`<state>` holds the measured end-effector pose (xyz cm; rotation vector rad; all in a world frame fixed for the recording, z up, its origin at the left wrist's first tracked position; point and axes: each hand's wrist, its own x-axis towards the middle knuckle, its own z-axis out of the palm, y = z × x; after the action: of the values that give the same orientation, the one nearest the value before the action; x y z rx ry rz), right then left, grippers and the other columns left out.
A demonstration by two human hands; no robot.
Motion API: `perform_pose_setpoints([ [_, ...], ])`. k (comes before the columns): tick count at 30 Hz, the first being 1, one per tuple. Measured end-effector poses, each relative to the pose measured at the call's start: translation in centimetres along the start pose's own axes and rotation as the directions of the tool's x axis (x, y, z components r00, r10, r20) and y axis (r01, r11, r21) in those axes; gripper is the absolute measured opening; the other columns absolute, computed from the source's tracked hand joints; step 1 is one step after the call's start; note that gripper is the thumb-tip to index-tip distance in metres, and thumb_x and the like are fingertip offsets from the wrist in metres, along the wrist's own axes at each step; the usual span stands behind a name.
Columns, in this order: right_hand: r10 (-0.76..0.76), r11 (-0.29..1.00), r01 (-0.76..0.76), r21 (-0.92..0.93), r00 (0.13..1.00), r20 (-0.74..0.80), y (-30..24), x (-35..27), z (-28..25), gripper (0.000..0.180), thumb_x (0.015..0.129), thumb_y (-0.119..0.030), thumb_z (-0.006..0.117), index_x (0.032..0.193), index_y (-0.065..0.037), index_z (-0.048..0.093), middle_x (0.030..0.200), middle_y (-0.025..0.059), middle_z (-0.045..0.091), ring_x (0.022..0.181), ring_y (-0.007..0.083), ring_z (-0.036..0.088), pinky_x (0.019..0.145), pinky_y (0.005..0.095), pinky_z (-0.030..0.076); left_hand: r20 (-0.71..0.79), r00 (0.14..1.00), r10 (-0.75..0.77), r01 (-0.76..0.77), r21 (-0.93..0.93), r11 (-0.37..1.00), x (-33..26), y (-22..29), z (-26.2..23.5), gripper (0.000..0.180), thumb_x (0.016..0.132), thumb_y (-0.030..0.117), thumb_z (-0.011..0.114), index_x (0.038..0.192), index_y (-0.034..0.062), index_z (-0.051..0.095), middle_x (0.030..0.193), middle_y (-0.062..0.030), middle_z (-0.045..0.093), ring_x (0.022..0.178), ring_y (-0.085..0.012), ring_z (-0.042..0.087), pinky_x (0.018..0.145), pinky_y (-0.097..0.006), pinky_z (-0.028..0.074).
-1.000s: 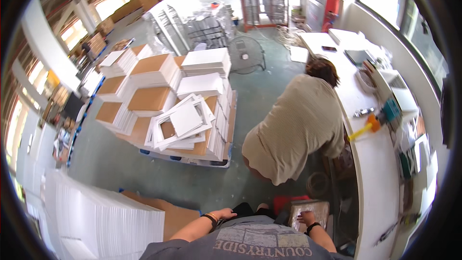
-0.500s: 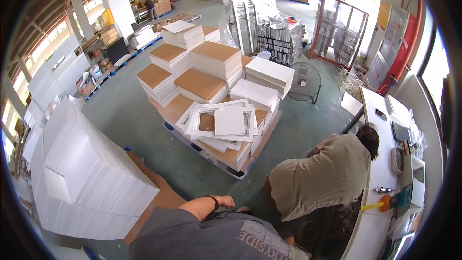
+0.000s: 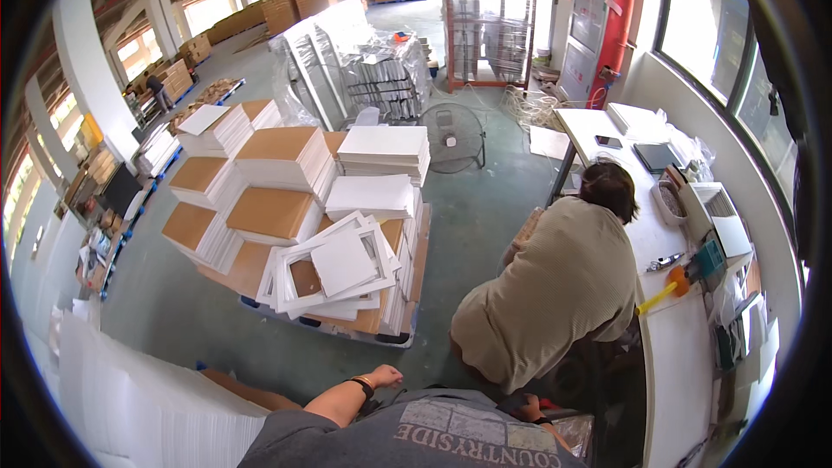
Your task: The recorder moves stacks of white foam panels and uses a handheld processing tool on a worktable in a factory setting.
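Left hand [image 3: 384, 376] near foam sheets [image 3: 130, 399] (co-worker [image 3: 555, 295] bent beside).

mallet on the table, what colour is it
Orange head and yellow handle; the mallet lies on the white table, seen in the head view.

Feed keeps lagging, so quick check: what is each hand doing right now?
Left hand: loosely curled, holding nothing visible, above the floor near the foam sheets.
Right hand: mostly hidden behind the shirt; cannot tell.

One pallet [image 3: 347, 329] loaded with about ten stacks of white and brown-topped boards [image 3: 286, 156]. One floor fan [image 3: 452, 136]. One wire rack cage [image 3: 488, 30]. One long white bench [image 3: 685, 338] bearing one orange-headed mallet [image 3: 666, 289]. One co-worker [image 3: 563, 286] bent over. Two hands in view: left hand [image 3: 384, 375], right hand [image 3: 527, 409].
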<state>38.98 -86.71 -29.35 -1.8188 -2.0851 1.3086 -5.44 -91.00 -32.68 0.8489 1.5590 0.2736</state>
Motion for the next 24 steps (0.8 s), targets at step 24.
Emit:
perform_pose_setpoints([
  [24,0.711,0.517,-0.382,0.766,0.690,-0.135,5.9,-6.6,2.6,0.016,0.078,-0.009,0.049,0.072,0.001,0.060,0.062,0.0113,0.060,0.060,0.0233,0.062,0.053,0.0342,0.050,0.289,0.945,0.152,-0.178,0.066,0.982,6.4,6.9,1.5,0.025,0.084,0.016,0.052,0.097,-0.0034,0.059,0.088,-0.0114,0.064,0.073,-0.0187,0.062,0.065,-0.028,0.051],
])
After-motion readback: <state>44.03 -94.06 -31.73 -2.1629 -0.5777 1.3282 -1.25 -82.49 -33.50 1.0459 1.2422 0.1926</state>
